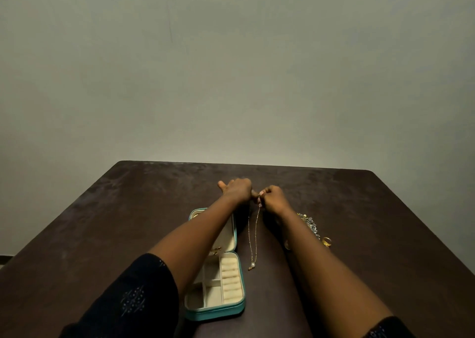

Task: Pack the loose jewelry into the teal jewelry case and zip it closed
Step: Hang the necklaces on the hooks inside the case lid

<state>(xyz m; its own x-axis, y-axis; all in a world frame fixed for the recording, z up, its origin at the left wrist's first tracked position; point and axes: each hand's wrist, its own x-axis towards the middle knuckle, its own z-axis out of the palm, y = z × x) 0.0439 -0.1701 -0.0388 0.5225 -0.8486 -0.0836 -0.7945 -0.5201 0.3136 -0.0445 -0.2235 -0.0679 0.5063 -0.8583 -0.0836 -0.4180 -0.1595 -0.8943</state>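
Left hand and right hand pinch necklace top; pendant end points to bench's near edge. Teal case open, gold bits in lid.

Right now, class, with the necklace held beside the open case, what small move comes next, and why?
Probably swing the necklace left over the teal case and lower it in: left hand and right hand pinch its top end, and the case lies open beside it.
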